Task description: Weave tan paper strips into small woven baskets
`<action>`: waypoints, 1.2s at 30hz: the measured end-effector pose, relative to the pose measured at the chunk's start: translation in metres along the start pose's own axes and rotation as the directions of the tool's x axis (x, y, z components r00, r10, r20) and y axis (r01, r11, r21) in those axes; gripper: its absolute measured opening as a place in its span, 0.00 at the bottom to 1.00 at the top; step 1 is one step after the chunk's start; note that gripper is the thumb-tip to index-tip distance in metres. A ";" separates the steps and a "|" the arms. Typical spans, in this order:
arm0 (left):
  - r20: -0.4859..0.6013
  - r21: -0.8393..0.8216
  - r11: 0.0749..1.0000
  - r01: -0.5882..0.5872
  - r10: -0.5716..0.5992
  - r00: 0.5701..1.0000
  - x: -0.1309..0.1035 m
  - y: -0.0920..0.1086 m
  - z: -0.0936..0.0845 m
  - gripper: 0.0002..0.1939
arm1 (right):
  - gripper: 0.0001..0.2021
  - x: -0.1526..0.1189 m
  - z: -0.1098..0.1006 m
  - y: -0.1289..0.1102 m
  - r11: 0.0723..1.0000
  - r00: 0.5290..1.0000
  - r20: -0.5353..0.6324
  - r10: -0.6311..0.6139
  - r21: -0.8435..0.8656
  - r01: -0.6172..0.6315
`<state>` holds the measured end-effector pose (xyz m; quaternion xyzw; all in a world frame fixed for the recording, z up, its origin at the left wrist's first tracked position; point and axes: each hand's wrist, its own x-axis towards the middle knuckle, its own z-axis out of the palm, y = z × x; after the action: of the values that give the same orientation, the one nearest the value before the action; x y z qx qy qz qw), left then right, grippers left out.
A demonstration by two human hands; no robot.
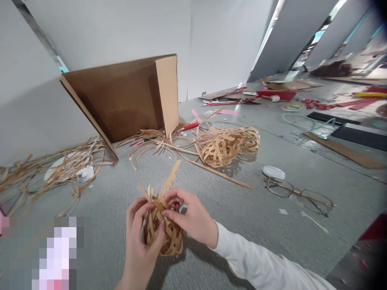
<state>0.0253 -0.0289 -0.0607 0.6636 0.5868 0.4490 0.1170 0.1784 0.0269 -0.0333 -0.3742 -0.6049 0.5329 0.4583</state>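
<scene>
Head view: your left hand [139,231] clasps a small woven piece [173,238], low and near the middle, its thumb across the front and its fingers along the upper left side. Your right hand [193,212] pinches the piece's strips near the rim, where a loose strip [171,176] sticks up. Beyond, a larger woven piece [222,148] lies on the grey table [217,205], between a cardboard box [121,100] and eyeglasses [295,191].

Glasses [297,191] right of the nearer basket [173,238]
</scene>
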 end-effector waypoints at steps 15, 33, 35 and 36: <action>0.027 0.100 0.989 -0.107 0.104 0.994 0.004 -0.002 -0.002 0.10 | 0.15 -0.004 0.001 0.001 0.999 1.000 -0.010 -0.016 -0.047 0.015; 0.482 0.280 0.884 -0.373 0.206 0.851 0.065 0.014 -0.043 0.11 | 0.12 -0.001 -0.002 -0.003 0.999 0.995 0.093 -0.025 -0.031 0.028; 0.525 0.250 0.904 -0.347 0.175 0.833 0.066 0.013 -0.044 0.12 | 0.10 -0.001 -0.002 -0.001 0.999 0.994 0.100 -0.042 -0.022 0.045; 0.533 0.228 0.917 -0.328 0.165 0.830 0.066 0.012 -0.045 0.12 | 0.10 -0.001 -0.002 0.000 0.999 0.994 0.101 -0.050 -0.016 0.052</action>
<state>-0.0052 0.0092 0.0033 0.8382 0.5070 0.1738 0.1005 0.1809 0.0270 -0.0333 -0.3358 -0.6415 0.5335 0.4372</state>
